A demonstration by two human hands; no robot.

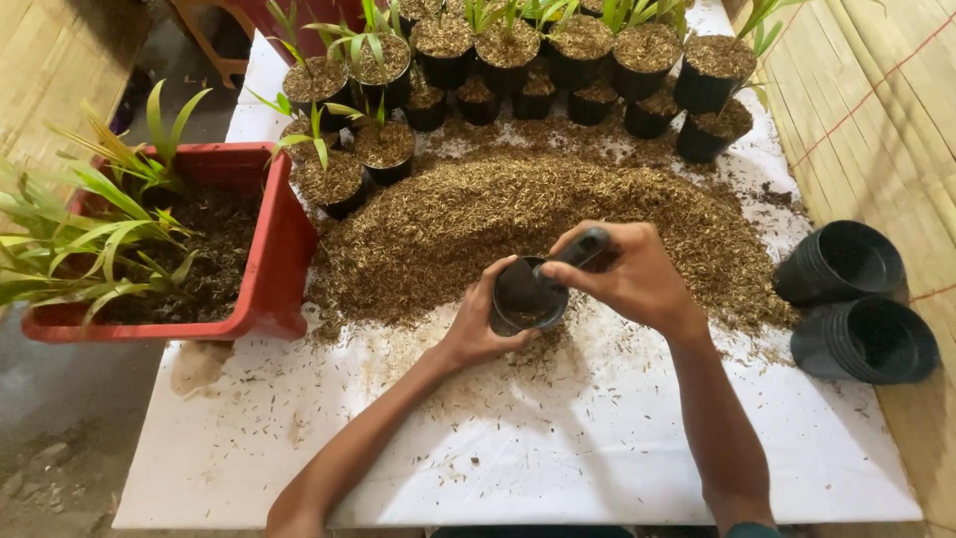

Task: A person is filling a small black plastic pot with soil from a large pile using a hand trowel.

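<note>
**Potting bench, seen from above: one small pot in hand over the heap of potting mix**

Nearest you lies the bare front of the white sheet (558,448), strewn with stray husk, across which both your forearms reach. Your left hand (476,324) is curled around the side of a small black nursery pot (528,295), holding it tilted at the near edge of the heap of brown, husk-like potting mix (518,214). Your right hand (627,274) is closed over the pot's far rim, its fingers wrapped around a dark, handle-like object (588,244); whether this is a scoop or something else cannot be told. The pot looks largely unfilled, with only a little mix visible inside.

Progress, judged from the layout: along the far edge stand rows of filled black pots (588,55), several on the left already carrying green seedlings (358,45). Remaining: two stacks of empty black pots (856,309) lying on their sides at the right, a large share of the heap, and a red tub (274,249) at the left holding many unpotted seedlings in dark soil.
</note>
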